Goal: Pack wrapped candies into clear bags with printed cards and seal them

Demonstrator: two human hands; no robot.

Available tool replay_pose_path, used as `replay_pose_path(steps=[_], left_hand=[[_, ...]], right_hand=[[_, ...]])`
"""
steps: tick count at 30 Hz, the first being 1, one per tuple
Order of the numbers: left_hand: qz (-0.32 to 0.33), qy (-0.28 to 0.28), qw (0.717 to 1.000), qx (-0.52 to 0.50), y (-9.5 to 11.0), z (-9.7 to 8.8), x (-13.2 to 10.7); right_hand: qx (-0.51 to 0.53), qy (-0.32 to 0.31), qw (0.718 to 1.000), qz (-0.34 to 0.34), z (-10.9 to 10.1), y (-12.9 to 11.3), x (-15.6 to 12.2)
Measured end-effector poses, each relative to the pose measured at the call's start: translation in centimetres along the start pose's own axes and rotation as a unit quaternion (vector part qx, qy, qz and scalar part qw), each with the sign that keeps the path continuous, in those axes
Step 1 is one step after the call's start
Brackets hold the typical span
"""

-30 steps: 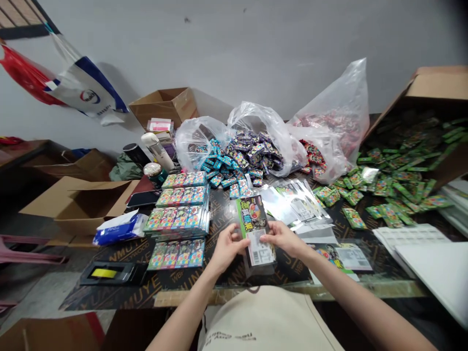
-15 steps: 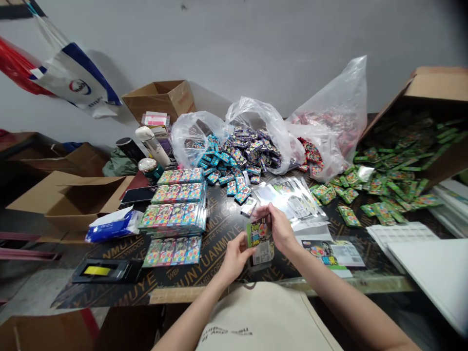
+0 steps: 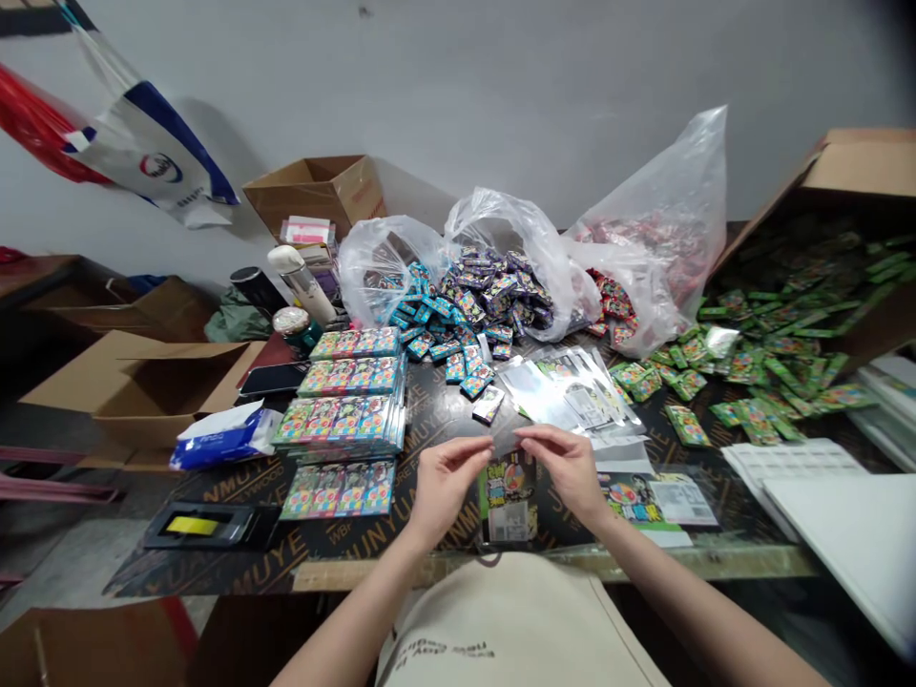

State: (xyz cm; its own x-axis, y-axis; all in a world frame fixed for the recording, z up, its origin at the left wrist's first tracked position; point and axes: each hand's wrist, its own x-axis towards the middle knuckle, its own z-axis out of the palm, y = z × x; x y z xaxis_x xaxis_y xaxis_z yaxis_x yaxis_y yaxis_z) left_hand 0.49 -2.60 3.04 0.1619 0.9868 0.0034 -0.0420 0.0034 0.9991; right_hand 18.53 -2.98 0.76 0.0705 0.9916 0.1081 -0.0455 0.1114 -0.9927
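My left hand (image 3: 442, 482) and my right hand (image 3: 565, 468) pinch the top corners of a clear sleeve (image 3: 510, 491) with a colourful printed card inside. The sleeve hangs upright between them over the near edge of the dark table (image 3: 343, 544). Both hands are closed on its top edge, thumbs and forefingers together. Just right of it lies a similar printed card in a sleeve (image 3: 655, 498). Behind the hands lies a fan of empty clear sleeves (image 3: 572, 396).
Stacks of filled card sleeves (image 3: 347, 420) stand at left. Plastic bags of small blue and purple packets (image 3: 465, 296) and red packets (image 3: 644, 258) sit behind. Green packets (image 3: 759, 372) spill from a tipped carton at right. White sheets (image 3: 844, 506), a tissue pack (image 3: 221, 437), open cartons (image 3: 143, 382).
The sleeved card came down from a raised, turned position to hang upright, and both hands shifted from its sides to its top corners.
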Motion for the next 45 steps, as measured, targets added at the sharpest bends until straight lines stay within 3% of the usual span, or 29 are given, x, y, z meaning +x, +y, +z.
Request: replay_pose_path(steps=[2, 4, 6, 10, 13, 16, 19, 21, 23, 25, 27, 30, 32, 34, 37, 39, 42, 45], left_hand=[[0.096, -0.025, 0.989, 0.107, 0.4, 0.0, -0.6], [0.139, -0.033, 0.977, 0.156, 0.6, 0.0, -0.8], [0.12, -0.031, 0.98, 0.157, 0.8, -0.1, -0.5], [0.02, -0.059, 0.991, 0.116, 1.0, -0.3, 0.5], [0.019, -0.078, 0.989, 0.125, 1.4, -0.4, 0.6], [0.096, -0.081, 0.975, 0.186, 1.6, -0.4, 0.0], [0.19, -0.087, 0.945, 0.253, 1.2, -0.3, -1.0], [0.211, -0.105, 0.934, 0.267, 0.8, -0.2, -1.4], [0.199, -0.121, 0.939, 0.252, 0.5, -0.2, -1.4], [0.173, -0.094, 0.955, 0.222, 0.4, -0.5, -1.1], [0.138, -0.015, 0.974, 0.181, 0.5, -1.1, -0.6], [0.096, 0.139, 0.979, 0.114, 0.5, -2.9, 0.1], [0.078, 0.213, 0.97, 0.091, -0.1, -4.1, 0.1], [0.051, 0.243, 0.965, 0.088, -1.4, -5.3, -0.6], [-0.025, 0.221, 0.965, 0.141, -4.1, -6.6, -2.6], [-0.061, 0.192, 0.949, 0.244, -5.6, -7.2, -3.9], [0.012, 0.171, 0.908, 0.384, -6.4, -7.3, -4.7], [0.083, 0.105, 0.89, 0.435, -6.1, -6.2, -3.6]], right_hand=[[-0.076, -0.035, 0.994, -0.065, -0.8, -0.3, -0.3], [-0.118, -0.067, 0.987, -0.082, -1.2, -0.8, -0.6], [-0.132, -0.08, 0.987, -0.054, -1.2, -1.4, -0.6], [-0.104, -0.123, 0.987, 0.019, -0.9, -2.6, -0.1], [-0.086, -0.157, 0.984, 0.027, -0.9, -3.0, 0.2], [-0.122, -0.161, 0.979, -0.015, -1.2, -2.7, -0.1], [-0.185, -0.166, 0.963, -0.108, -2.1, -1.8, -1.2], [-0.212, -0.162, 0.95, -0.164, -2.7, -1.0, -2.0], [-0.217, -0.142, 0.95, -0.174, -3.0, -0.2, -2.8], [-0.189, -0.1, 0.968, -0.134, -2.8, 0.6, -3.6], [-0.151, -0.082, 0.983, -0.065, -2.1, 1.7, -4.4], [-0.099, -0.148, 0.983, 0.054, -0.9, 3.6, -4.9], [-0.074, -0.162, 0.978, 0.105, -0.7, 4.6, -4.0], [-0.099, -0.134, 0.98, 0.105, -1.0, 5.4, -1.5], [-0.243, -0.063, 0.968, 0.004, -1.4, 6.3, 4.1], [-0.356, -0.008, 0.932, -0.068, -0.8, 7.0, 7.8], [-0.479, 0.022, 0.871, -0.109, 1.7, 8.4, 11.5], [-0.52, 0.027, 0.846, -0.115, 4.4, 9.6, 13.1]])
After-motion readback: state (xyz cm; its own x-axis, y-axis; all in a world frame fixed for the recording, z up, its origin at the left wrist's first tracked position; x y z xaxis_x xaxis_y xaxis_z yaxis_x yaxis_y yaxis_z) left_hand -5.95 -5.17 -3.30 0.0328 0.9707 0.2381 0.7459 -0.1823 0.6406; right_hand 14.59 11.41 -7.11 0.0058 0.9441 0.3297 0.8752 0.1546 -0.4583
